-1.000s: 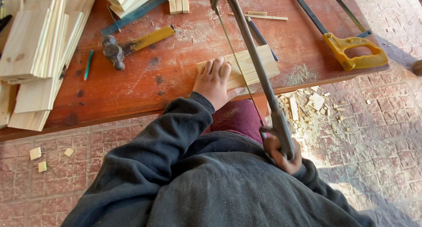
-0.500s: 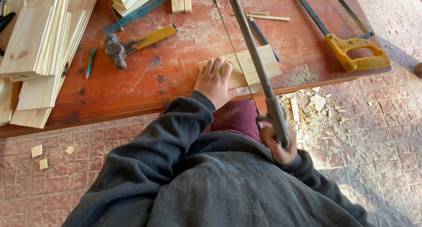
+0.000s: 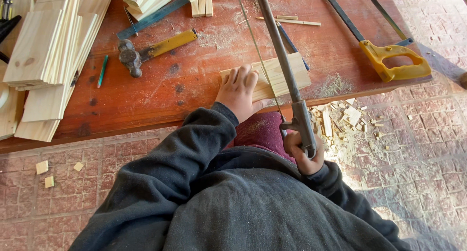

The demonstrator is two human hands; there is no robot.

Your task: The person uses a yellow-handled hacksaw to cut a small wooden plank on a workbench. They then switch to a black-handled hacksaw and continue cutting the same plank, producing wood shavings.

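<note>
The right hand [image 3: 304,154] is closed around the grip of a hacksaw [image 3: 282,66], whose blade crosses a wood block [image 3: 287,73]. The left hand [image 3: 239,91] lies flat, fingers spread, pressing the block's left end down. The block sits at the near edge of the red table [image 3: 194,86]. Left of the block lie a hammer [image 3: 153,49] and a green pencil [image 3: 102,71], and further left a stack of boards [image 3: 44,51]. Right of the block rests a yellow-handled saw [image 3: 394,61]. Below the block's right end, offcuts [image 3: 340,120] litter the brick floor.
</note>
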